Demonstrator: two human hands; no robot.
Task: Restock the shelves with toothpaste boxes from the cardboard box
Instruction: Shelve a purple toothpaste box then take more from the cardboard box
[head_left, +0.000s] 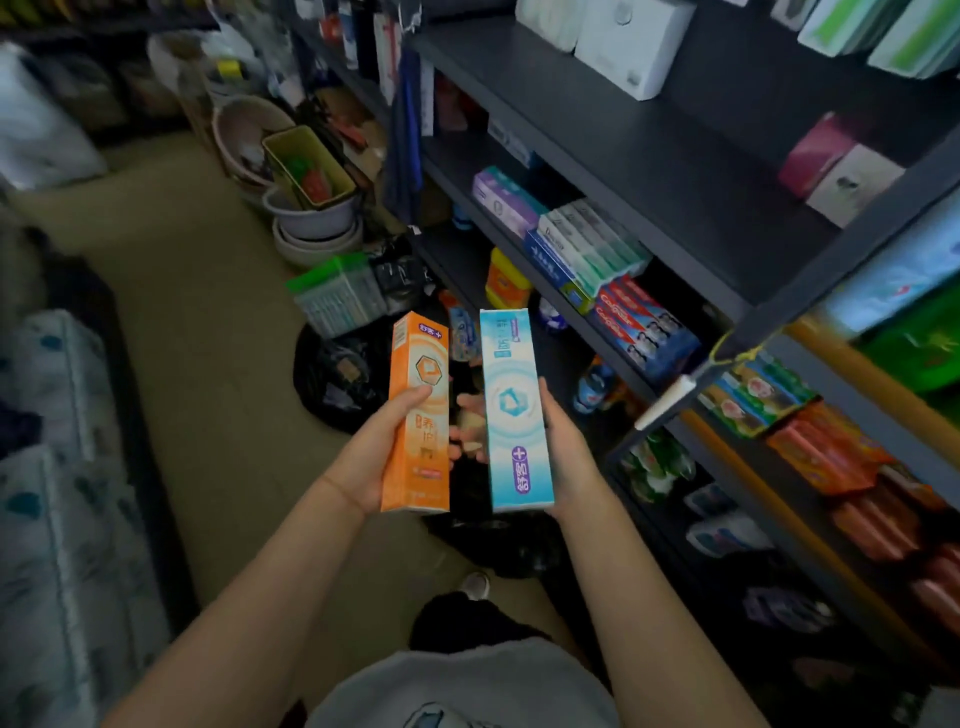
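We hold two toothpaste boxes up in the middle of the frame, one in each of our hands. Our left hand (371, 457) is wrapped around the orange box (418, 415), with the thumb lying across its front. Our right hand (563, 457) is wrapped around the light blue box (517, 410), with the thumb on its right edge and the fingers (470, 431) peeking out behind it. Both boxes stand almost upright, side by side, with a small gap between them. They do not touch.

On the right side of the frame is a dark shelf (649, 171) with many levels. On a middle level, just above and right of the blue box, lie more toothpaste boxes: red ones (641, 325), green and white ones (587, 244), and purple ones (501, 200). In the upper right are white boxes (631, 47). In the lower right are orange packs (826, 457) and green packs (758, 395).

Below our hands is a tan floor (208, 322). A black bag (337, 374) lies on the floor just behind the orange box. Farther back, in the upper middle of the frame, are stacked bowls (317, 223) with a yellow bin (306, 166) resting in them. We cannot see a cardboard box clearly. At the bottom of the frame is our grey shirt (467, 686).
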